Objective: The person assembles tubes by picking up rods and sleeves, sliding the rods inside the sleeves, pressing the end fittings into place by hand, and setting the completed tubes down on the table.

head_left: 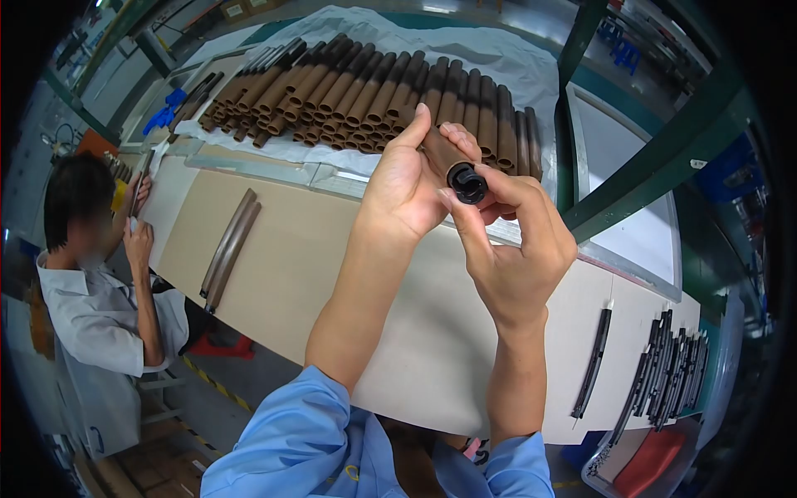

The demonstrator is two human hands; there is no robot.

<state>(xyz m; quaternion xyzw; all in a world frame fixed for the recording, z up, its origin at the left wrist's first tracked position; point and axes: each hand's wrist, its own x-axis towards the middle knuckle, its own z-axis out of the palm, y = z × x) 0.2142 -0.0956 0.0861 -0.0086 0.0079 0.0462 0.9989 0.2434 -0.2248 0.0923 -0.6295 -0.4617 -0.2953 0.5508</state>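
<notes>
A brown tube (pixel 440 153) lies across the palm of my left hand (pixel 402 187), whose fingers wrap behind it. Its near end points toward me, and a black end piece (pixel 467 184) sits at that opening. Thumb and index finger of my right hand (pixel 525 241) pinch around this black piece. How deep the piece goes into the tube I cannot tell. Beyond my hands, many brown tubes (pixel 349 95) with dark far ends lie stacked on white sheeting (pixel 506 54).
Two brown tubes (pixel 228 253) rest on the table (pixel 311 249) at left. Several thin black rods (pixel 664 369) lie at right, one rod (pixel 593 361) apart. A co-worker (pixel 100 274) sits at left holding a tube. A green post (pixel 647 166) slants at right; a plastic bin (pixel 598 475) stands below.
</notes>
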